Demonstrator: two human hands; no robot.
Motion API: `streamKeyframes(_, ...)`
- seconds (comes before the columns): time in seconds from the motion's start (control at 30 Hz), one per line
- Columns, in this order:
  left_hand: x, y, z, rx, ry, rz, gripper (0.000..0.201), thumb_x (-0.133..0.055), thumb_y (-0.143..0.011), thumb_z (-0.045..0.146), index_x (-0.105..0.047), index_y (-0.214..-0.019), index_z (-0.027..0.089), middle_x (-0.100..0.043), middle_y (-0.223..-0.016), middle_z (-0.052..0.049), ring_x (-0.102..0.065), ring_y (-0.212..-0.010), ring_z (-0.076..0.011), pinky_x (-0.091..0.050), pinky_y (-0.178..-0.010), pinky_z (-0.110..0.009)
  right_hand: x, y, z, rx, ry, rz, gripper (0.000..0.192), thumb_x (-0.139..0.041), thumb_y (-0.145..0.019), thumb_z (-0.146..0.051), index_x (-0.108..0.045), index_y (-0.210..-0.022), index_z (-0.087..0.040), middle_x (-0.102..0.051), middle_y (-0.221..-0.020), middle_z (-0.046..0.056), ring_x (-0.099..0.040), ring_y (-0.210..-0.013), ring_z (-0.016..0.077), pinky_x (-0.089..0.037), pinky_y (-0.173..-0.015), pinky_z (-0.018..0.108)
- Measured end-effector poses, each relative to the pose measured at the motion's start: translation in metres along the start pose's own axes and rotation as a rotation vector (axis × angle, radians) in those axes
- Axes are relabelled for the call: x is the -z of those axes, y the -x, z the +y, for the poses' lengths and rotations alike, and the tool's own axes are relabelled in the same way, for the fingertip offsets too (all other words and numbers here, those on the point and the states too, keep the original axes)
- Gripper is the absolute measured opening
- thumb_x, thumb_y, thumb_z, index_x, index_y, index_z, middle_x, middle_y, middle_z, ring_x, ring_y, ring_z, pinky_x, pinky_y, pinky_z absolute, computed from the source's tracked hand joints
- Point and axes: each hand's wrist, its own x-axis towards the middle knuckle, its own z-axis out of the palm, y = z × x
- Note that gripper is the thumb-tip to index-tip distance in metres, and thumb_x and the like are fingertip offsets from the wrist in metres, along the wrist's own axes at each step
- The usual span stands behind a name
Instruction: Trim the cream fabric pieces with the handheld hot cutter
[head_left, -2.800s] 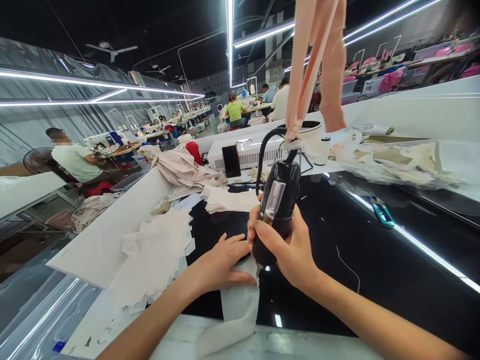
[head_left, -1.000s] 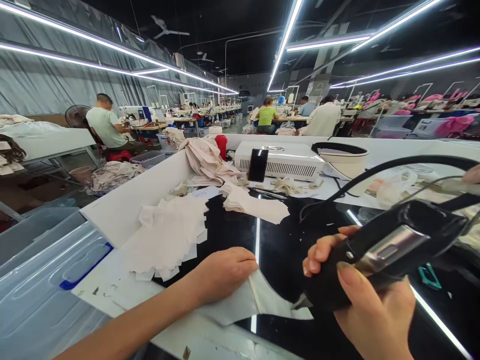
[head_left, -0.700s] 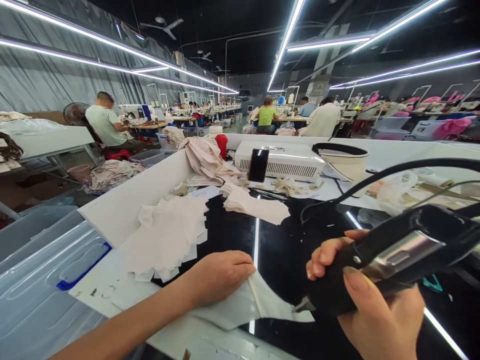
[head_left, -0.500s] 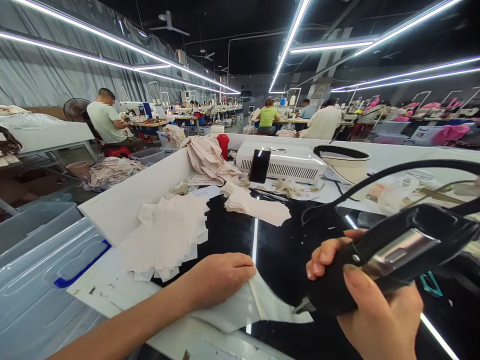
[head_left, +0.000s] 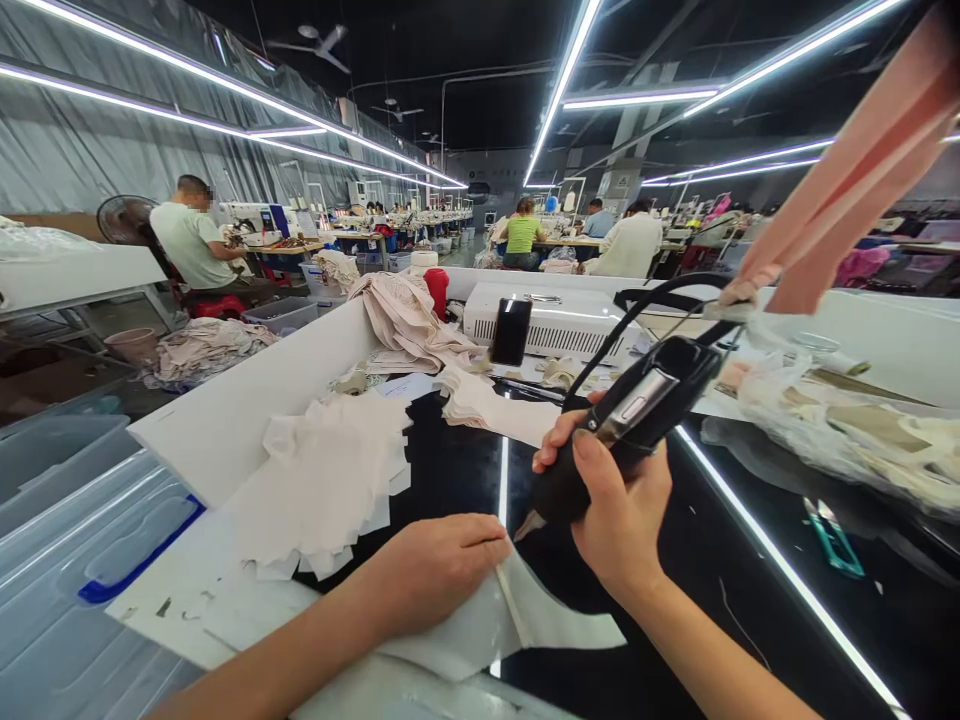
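Observation:
My left hand (head_left: 457,565) is closed, its fingertips pinching the edge of a pale fabric piece (head_left: 551,610) with a narrow strip along it. The piece lies on the black glossy tabletop (head_left: 690,600). My right hand (head_left: 615,490) wraps round a black corded hand tool (head_left: 649,395) with a silver plate on its side and a thin metal tip. That tip points down at the fabric edge, close to my left fingertips; I cannot tell whether it touches. To the left lies a stack of pale cut pieces (head_left: 322,480).
Behind stand a phone (head_left: 511,332), a white vented box (head_left: 555,315), a red spool (head_left: 436,292) and more fabric (head_left: 397,315). Teal thread snips (head_left: 834,540) and a plastic bag of scraps (head_left: 847,420) lie right. A pink cloth strip (head_left: 847,190) hangs by the cord. Other people sit at machines farther back.
My right hand has brought the black tool leftward, its tip going from the fabric's right corner to beside my left fingertips. My left hand keeps its hold. The view has shifted slightly right.

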Motion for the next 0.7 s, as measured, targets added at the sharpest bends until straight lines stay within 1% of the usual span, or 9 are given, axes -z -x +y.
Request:
streamKeyframes(0.2,-0.0011,-0.0015,0.0010,0.003,0.008,0.022,0.023,-0.055,-0.113,0.008,-0.074,-0.126,0.015,-0.078,-0.136,-0.010,-0.078,-0.124,-0.0201,-0.065,-0.108,-0.028,-0.0010,0.0008,0.0051,0.003,-0.011,-0.002,0.028,-0.082,-0.093,-0.029,-0.061,-0.113,-0.028,-0.071,-0.080,-0.007,-0.067,-0.062,0.0146,-0.059,-0.063,0.031)
streamKeyframes(0.3,-0.0028,-0.0012,0.0007,-0.003,0.003,0.018,0.024,-0.057,-0.112,0.007,-0.073,-0.127,0.015,-0.078,-0.135,-0.011,-0.077,-0.124,-0.0203,-0.065,-0.107,-0.027,-0.0005,0.0014,0.0039,-0.007,-0.012,0.007,0.028,-0.081,-0.093,-0.028,-0.061,-0.113,-0.029,-0.071,-0.080,-0.007,-0.066,-0.061,0.0146,-0.060,-0.062,0.031)
streamKeyframes(0.5,-0.0039,-0.0002,0.0001,-0.004,-0.005,0.044,0.024,-0.052,-0.116,0.010,-0.074,-0.126,0.014,-0.078,-0.135,-0.011,-0.078,-0.123,-0.0200,-0.066,-0.107,-0.027,-0.0012,0.0021,0.0043,0.000,-0.019,-0.001,0.027,-0.080,-0.093,-0.026,-0.061,-0.113,-0.029,-0.071,-0.080,-0.007,-0.067,-0.061,0.0146,-0.060,-0.062,0.031)
streamKeyframes(0.7,-0.0013,-0.0001,0.0009,0.006,-0.035,0.017,0.023,-0.057,-0.113,0.008,-0.074,-0.127,0.014,-0.078,-0.137,-0.011,-0.078,-0.124,-0.0197,-0.066,-0.108,-0.028,-0.0021,0.0036,0.0081,0.018,-0.029,-0.014,0.030,-0.080,-0.094,-0.025,-0.062,-0.117,-0.029,-0.072,-0.079,-0.007,-0.067,-0.061,0.0143,-0.060,-0.062,0.030)
